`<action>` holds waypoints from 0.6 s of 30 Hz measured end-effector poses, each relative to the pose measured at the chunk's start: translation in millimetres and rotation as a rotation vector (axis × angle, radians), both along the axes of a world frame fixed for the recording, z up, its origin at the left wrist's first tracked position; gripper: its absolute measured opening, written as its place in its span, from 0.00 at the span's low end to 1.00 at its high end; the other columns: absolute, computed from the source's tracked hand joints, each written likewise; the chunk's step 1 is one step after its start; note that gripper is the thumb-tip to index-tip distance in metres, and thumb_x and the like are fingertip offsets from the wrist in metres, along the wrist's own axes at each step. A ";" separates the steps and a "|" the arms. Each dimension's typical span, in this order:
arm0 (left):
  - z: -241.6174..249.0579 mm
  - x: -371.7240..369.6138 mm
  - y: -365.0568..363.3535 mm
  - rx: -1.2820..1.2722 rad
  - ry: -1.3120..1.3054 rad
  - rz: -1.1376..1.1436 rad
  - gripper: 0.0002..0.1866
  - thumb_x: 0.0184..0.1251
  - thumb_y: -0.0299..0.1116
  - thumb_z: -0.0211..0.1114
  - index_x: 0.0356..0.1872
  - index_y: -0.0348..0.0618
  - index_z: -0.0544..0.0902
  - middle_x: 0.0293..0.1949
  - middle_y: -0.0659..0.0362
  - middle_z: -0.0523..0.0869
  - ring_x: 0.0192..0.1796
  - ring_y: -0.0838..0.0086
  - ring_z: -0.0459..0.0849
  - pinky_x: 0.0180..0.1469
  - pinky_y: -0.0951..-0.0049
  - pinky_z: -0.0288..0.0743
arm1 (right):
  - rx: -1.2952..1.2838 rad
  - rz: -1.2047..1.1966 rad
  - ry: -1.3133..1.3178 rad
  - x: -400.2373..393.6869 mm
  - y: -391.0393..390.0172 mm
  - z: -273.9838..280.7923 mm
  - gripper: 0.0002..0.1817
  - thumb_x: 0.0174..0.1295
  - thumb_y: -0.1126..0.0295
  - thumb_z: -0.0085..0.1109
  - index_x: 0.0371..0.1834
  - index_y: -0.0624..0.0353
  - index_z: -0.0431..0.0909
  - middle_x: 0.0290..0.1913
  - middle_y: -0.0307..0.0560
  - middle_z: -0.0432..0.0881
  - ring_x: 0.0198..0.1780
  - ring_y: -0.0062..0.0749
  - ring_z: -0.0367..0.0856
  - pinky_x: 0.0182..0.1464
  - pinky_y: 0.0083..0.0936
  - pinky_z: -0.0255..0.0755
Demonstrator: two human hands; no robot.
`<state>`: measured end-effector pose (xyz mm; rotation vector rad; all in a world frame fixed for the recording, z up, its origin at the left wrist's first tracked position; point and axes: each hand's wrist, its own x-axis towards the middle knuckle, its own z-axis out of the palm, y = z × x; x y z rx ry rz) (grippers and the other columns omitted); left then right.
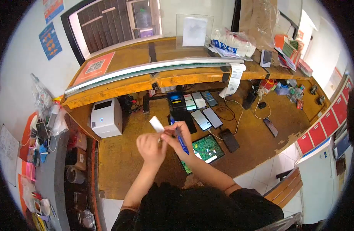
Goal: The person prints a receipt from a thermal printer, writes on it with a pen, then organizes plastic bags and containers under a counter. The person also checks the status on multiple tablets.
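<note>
My left hand (150,148) is closed above the wooden desk, its fingers curled. From its fingertips a small white slip (157,124) sticks up, tilted to the left. My right hand (179,138) comes up close against it, thumb and fingertips meeting the left fingers at the slip's lower end. Across the right hand lies a blue pen (183,145), gripped at a slant. Below the right forearm is a tablet-like device with a green patterned screen (206,148), partly covered by the arm.
Several phones (201,120) lie behind the hands, near a black card terminal (175,99). A white label printer (106,117) stands left. A paper roll strip (235,79) hangs from the raised shelf (154,90). Cables (238,115) and another phone (270,127) are on the right.
</note>
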<state>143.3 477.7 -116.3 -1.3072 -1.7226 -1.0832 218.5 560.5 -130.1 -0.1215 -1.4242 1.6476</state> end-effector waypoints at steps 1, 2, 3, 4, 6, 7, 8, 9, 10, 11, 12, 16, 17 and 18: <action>2.1 4.5 6.9 0.004 0.003 -0.035 0.11 0.42 0.27 0.67 0.30 0.45 0.76 0.27 0.60 0.78 0.33 0.66 0.75 0.39 0.68 0.63 | -0.001 -0.028 0.040 -0.1 7.2 -3.5 0.19 0.51 0.77 0.61 0.39 0.56 0.59 0.38 0.45 0.74 0.42 0.24 0.75 0.38 0.19 0.72; 4.2 7.3 13.0 0.008 0.005 -0.071 0.12 0.42 0.28 0.67 0.31 0.45 0.76 0.28 0.60 0.78 0.33 0.66 0.75 0.40 0.67 0.63 | -0.030 -0.046 0.039 2.7 12.6 0.3 0.18 0.52 0.77 0.60 0.39 0.56 0.60 0.37 0.44 0.74 0.40 0.23 0.74 0.36 0.18 0.72; 6.7 8.1 18.2 -0.008 0.010 -0.105 0.12 0.42 0.27 0.68 0.31 0.45 0.76 0.29 0.59 0.79 0.34 0.66 0.75 0.40 0.68 0.63 | -0.060 -0.067 0.055 2.5 22.5 -4.7 0.17 0.53 0.77 0.59 0.39 0.56 0.60 0.36 0.44 0.74 0.38 0.23 0.74 0.36 0.18 0.71; 8.6 9.2 19.7 -0.008 0.015 -0.100 0.12 0.42 0.27 0.68 0.31 0.45 0.76 0.29 0.59 0.79 0.34 0.66 0.75 0.40 0.68 0.63 | -0.087 -0.087 0.072 1.8 33.9 -8.9 0.16 0.54 0.77 0.58 0.39 0.56 0.60 0.36 0.43 0.73 0.37 0.22 0.73 0.36 0.18 0.71; 13.2 9.7 22.6 0.048 0.006 -0.125 0.11 0.44 0.28 0.67 0.31 0.44 0.76 0.29 0.61 0.79 0.33 0.67 0.75 0.39 0.68 0.63 | -0.189 -0.104 0.058 9.7 47.3 12.1 0.15 0.54 0.79 0.56 0.39 0.57 0.60 0.33 0.40 0.71 0.35 0.19 0.70 0.38 0.18 0.67; 14.0 4.1 26.9 0.047 0.015 -0.126 0.11 0.44 0.28 0.67 0.31 0.44 0.76 0.29 0.61 0.79 0.33 0.67 0.75 0.39 0.68 0.63 | -0.100 -0.158 0.050 7.8 63.9 9.8 0.15 0.54 0.79 0.56 0.39 0.57 0.61 0.32 0.40 0.71 0.34 0.19 0.69 0.37 0.17 0.66; 13.0 -4.8 31.2 0.041 -0.019 -0.138 0.11 0.45 0.27 0.67 0.32 0.43 0.76 0.30 0.60 0.78 0.34 0.68 0.75 0.39 0.69 0.65 | -0.013 -0.215 0.039 3.9 82.4 4.6 0.14 0.53 0.79 0.56 0.38 0.57 0.61 0.32 0.39 0.70 0.34 0.18 0.68 0.36 0.16 0.65; 10.7 -12.5 36.3 0.034 -0.057 -0.151 0.11 0.46 0.27 0.67 0.32 0.42 0.76 0.31 0.59 0.78 0.34 0.69 0.75 0.38 0.70 0.66 | 0.071 -0.224 0.024 1.4 99.0 3.0 0.14 0.53 0.80 0.56 0.38 0.57 0.61 0.31 0.38 0.69 0.33 0.17 0.67 0.35 0.16 0.64; 9.1 -19.3 44.5 0.030 -0.055 -0.154 0.11 0.46 0.27 0.67 0.32 0.42 0.76 0.31 0.59 0.78 0.34 0.69 0.75 0.38 0.70 0.66 | 0.156 -0.232 0.007 -2.1 112.9 3.0 0.14 0.53 0.80 0.56 0.37 0.56 0.61 0.31 0.38 0.69 0.32 0.17 0.66 0.34 0.16 0.63; 7.8 -27.2 55.6 0.010 -0.341 -0.274 0.11 0.47 0.27 0.67 0.32 0.41 0.76 0.33 0.58 0.78 0.34 0.71 0.75 0.38 0.72 0.67 | 0.144 -0.258 0.016 -6.7 117.8 9.9 0.14 0.53 0.80 0.56 0.36 0.57 0.62 0.30 0.37 0.69 0.31 0.16 0.66 0.33 0.14 0.62; 3.8 -36.1 66.6 -0.011 -0.629 -0.391 0.11 0.48 0.28 0.67 0.32 0.40 0.75 0.34 0.58 0.77 0.34 0.73 0.75 0.38 0.74 0.68 | 0.143 -0.260 0.018 -12.8 125.3 11.3 0.14 0.53 0.80 0.56 0.36 0.57 0.62 0.30 0.37 0.69 0.31 0.16 0.66 0.33 0.14 0.62; -17.1 -64.7 108.7 -0.074 -0.987 -0.509 0.13 0.54 0.31 0.66 0.40 0.38 0.77 0.36 0.61 0.77 0.37 0.78 0.75 0.41 0.78 0.70 | 0.264 -0.302 0.067 -35.2 143.9 6.7 0.14 0.53 0.82 0.56 0.36 0.58 0.62 0.27 0.35 0.69 0.28 0.15 0.66 0.31 0.13 0.62; -13.7 -65.5 115.4 -0.090 -1.059 -0.549 0.14 0.56 0.32 0.64 0.42 0.38 0.77 0.38 0.61 0.78 0.38 0.79 0.75 0.43 0.78 0.70 | 0.311 -0.352 0.030 -36.4 143.7 7.7 0.13 0.53 0.81 0.57 0.36 0.58 0.62 0.27 0.36 0.70 0.28 0.15 0.67 0.31 0.13 0.62; -10.2 -66.2 120.8 -0.092 -1.058 -0.548 0.14 0.56 0.32 0.64 0.42 0.38 0.77 0.38 0.61 0.78 0.38 0.79 0.75 0.43 0.78 0.70 | 0.358 -0.402 -0.007 -37.6 143.0 8.9 0.13 0.53 0.80 0.57 0.35 0.58 0.62 0.27 0.37 0.71 0.28 0.15 0.67 0.31 0.13 0.63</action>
